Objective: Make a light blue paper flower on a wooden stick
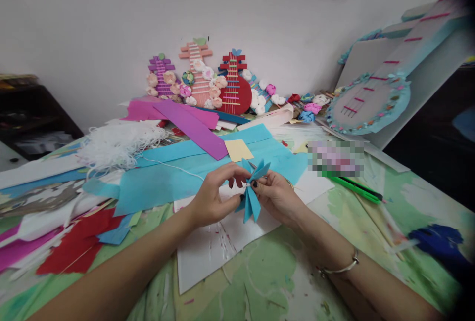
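A piece of blue accordion-folded paper (252,205) is gathered at its middle, its pleats fanning out above and below. My right hand (276,193) pinches it at the waist between thumb and fingers. From the left side, my left hand (218,193) holds it too, fingers curled and thumb against the lower pleats. A bit of white shows at the gathered middle, too small to make out. Beneath both hands lies a white board (202,256) with glossy streaks. A thin white string (178,166) runs from the left toward my left hand.
Blue sheets (148,187), a purple strip (193,128) and a cream piece (238,150) lie beyond my hands. A white string heap (115,140) is left; a green cutter (352,187) is right. Paper instruments (237,96) stand against the wall; red paper (77,244) lies front left.
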{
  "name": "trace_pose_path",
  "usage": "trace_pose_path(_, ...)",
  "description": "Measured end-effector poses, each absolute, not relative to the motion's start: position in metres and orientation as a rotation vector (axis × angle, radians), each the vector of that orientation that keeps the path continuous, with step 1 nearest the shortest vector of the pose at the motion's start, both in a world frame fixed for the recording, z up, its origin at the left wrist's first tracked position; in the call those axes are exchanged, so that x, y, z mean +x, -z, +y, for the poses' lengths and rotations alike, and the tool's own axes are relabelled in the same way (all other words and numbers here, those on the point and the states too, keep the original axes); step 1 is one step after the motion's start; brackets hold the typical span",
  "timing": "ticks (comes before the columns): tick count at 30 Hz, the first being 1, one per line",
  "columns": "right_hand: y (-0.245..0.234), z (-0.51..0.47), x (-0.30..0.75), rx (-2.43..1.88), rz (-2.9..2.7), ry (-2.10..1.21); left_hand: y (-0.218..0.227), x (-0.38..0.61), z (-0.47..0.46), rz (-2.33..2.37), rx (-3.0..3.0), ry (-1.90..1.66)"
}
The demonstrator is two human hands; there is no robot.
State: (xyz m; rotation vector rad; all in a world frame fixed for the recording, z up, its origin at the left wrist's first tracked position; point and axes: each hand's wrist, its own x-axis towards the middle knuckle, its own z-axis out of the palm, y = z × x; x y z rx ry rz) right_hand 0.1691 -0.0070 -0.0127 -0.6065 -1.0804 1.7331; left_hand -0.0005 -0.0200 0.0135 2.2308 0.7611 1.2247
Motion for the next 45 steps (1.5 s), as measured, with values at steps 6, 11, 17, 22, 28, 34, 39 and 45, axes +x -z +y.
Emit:
trace_pose_path(6,0.012,-0.007,0.168,-0.704,-1.192,-1.657,-0.010,0.004,-0.018,0.905,2.341,-1.289)
trace_pose_path(11,0.008,0.002,0.180,-0.889,-1.383,-1.451,-0.005,0.004,-0.012,1.092,2.298,-1.332)
trace_pose_path(17,-0.015,0.024,0.234,-1.740,-1.702,-0.310,-0.002,0.002,-0.007,1.239,2.192,-1.429)
trace_pose_path(22,-0.020,0.023,0.243,-1.922,-2.044,-0.385,-0.002,0.001,-0.006,1.266,2.204,-1.437)
trace_pose_path(28,-0.019,0.020,0.231,-2.024,-2.151,-0.406,-0.003,-0.002,-0.004,1.287,2.196,-1.448)
trace_pose_path(34,-0.024,0.010,0.223,-1.999,-2.281,-0.623,-0.002,-0.002,-0.003,1.321,2.170,-1.429)
trace_pose_path(39,-0.026,0.002,0.215,-1.941,-2.277,-0.715,-0.004,-0.002,-0.004,1.316,2.179,-1.430)
trace_pose_path(45,-0.025,-0.001,0.212,-1.874,-2.248,-0.899,-0.002,-0.001,-0.003,1.315,2.198,-1.433)
